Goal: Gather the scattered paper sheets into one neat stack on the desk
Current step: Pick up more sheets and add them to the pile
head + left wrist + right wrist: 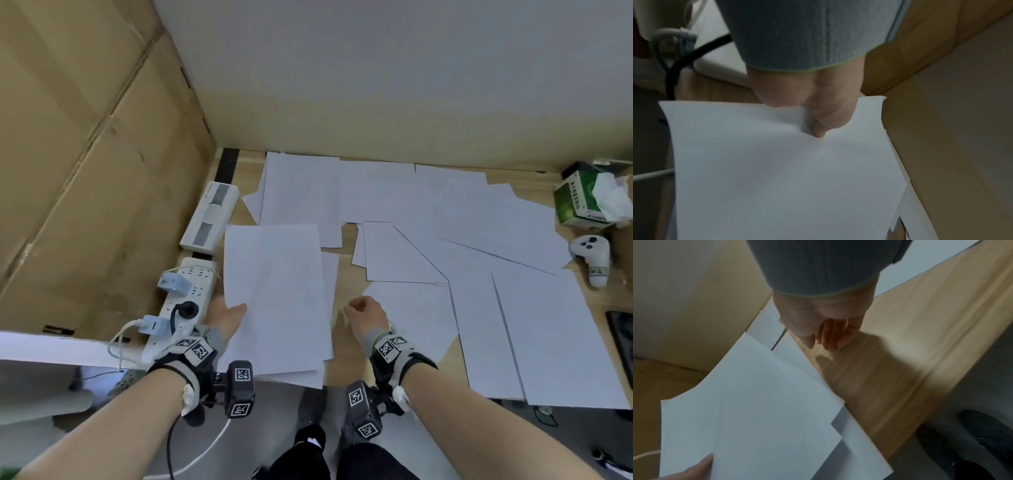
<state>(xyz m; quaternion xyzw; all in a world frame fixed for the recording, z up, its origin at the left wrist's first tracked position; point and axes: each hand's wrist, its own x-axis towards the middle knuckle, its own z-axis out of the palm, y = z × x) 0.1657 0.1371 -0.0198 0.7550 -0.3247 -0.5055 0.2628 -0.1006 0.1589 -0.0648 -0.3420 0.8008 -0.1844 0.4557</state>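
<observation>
My left hand [227, 317] pinches a few white sheets [274, 291] at their left edge, thumb on top, and holds them over the desk's near left. In the left wrist view the thumb [821, 128] presses into the top sheet [777, 162]. My right hand [364, 317] hovers just right of them over a bare strip of the wooden desk [344, 346]. Its fingers [830, 337] hang loosely curled and hold nothing. The held sheets [756, 410] fan out slightly. Several more sheets [376, 192] lie overlapping across the back and right [548, 325].
A power strip [185, 301] with plugs and a white device [210, 216] line the left edge beside a cardboard wall [85, 171]. At far right sit a green tissue box [579, 202], a white controller [592, 257] and a dark object [621, 332].
</observation>
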